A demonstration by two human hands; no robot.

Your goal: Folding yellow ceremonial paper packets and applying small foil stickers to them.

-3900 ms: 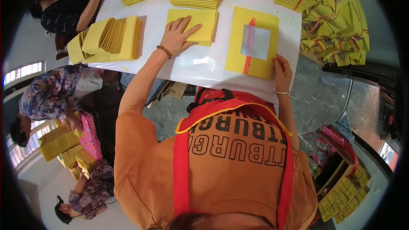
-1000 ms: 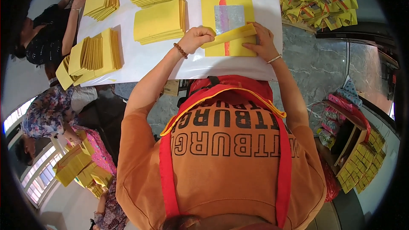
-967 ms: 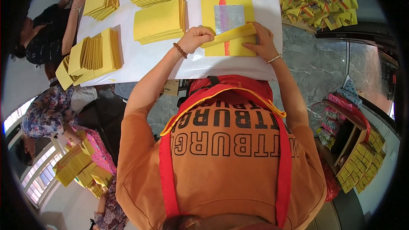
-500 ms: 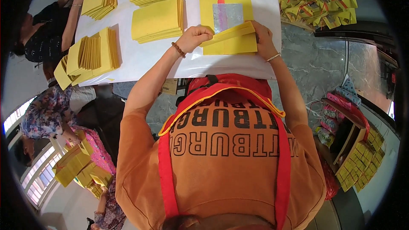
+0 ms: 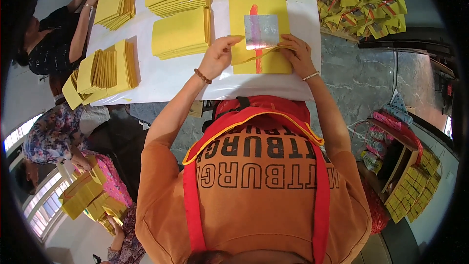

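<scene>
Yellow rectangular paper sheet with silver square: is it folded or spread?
Spread: the sheet lies flat on the white table, silver square up.

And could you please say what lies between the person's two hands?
In the head view, the yellow sheet with its silvery square and red stripe lies between the left hand and the right hand, crossed by a narrow yellow strip.

A rectangular yellow paper sheet bearing a silver square and red stripe is lying flat beneath a curving yellow paper strip
</scene>
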